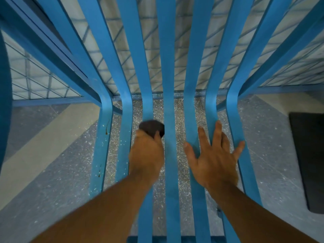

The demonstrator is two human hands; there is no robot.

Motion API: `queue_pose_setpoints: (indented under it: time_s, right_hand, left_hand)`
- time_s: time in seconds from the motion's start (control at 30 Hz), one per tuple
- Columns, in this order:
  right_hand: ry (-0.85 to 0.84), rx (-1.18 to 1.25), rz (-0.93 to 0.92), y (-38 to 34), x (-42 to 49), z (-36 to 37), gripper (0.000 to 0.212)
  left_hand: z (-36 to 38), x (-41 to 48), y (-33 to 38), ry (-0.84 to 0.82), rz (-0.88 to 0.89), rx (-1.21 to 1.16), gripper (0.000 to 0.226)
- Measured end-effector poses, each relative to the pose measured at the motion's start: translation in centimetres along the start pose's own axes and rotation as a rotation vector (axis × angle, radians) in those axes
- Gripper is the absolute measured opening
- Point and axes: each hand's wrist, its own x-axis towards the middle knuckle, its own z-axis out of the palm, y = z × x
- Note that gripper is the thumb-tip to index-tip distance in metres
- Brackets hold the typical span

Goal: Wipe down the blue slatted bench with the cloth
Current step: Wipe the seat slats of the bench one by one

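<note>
Cloth (151,126), dark and bunched into a lump, is gripped in my left hand (146,155), with my fingers curled round its near side so that only the far end shows past my knuckles. It presses on the seat of the blue slatted bench (168,67), on the third slat from the left, and reaches over the gap toward the fourth, just short of where the slats bend up into the backrest. My left hand is blurred, so I cannot tell just how each finger lies. My right hand (214,158) holds nothing. It lies flat on the seat with the fingers straight and spread wide, the thumb on the fifth slat, the middle fingers along the sixth and the little finger touching the seventh. My two hands are near each other, with the fourth slat bare between them. Both forearms reach in from the bottom edge. On the leftmost slat there are small brown drip stains (106,130), well to the left of the cloth. Between the slats I see a grey speckled floor (66,163) with a pale stripe (43,146) across it. A dark mat (308,155) lies on the floor at the right. Behind the backrest stands a blue wire mesh panel (108,32).
</note>
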Motion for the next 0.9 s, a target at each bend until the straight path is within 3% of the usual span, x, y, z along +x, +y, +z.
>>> queue_pose_setpoints:
  time_s: [0.2,0.43,0.7,0.9]
  right_hand:
    - [0.033,0.024,-0.001,0.1,0.2,0.5,0.076]
    - [0.02,0.025,0.012,0.1,0.1,0.5,0.076]
    - [-0.002,0.005,0.015,0.0,0.0,0.0,0.077]
    - [-0.02,-0.026,0.021,0.0,0.2,-0.1,0.079]
  left_hand:
    - [1.1,9.6,5.5,0.091,-0.026,-0.16,0.042]
    - [1.2,10.9,6.7,0.264,0.12,-0.331,0.046]
    - [0.5,6.1,3.0,-0.05,-0.046,0.042,0.034]
    - [-0.8,-1.8,-1.0,-0.052,-0.056,0.04,0.025]
